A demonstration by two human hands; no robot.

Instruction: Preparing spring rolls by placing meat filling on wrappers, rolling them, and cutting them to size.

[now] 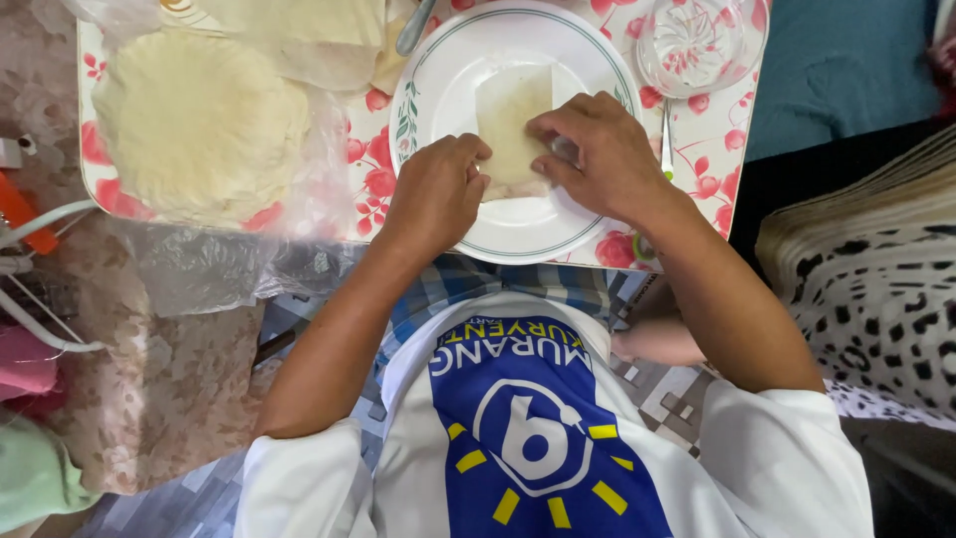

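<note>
Stack of round wrappers [199, 125] on floral tray [712, 134]; glass bowl [697, 45]; spoon [413, 28]

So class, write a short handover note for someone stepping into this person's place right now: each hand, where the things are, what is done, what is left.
Left hand: fingers curled, pressing the near left edge of the wrapper.
Right hand: fingertips on the wrapper's right side, pinning it down.
Things: the wrapper lies on the white plate, which sits on the floral tray. A stack of round wrappers lies on plastic at the tray's left; a glass dish is at the right.
Done: the sides look folded in.
Left: the far end lies flat, not rolled.
</note>
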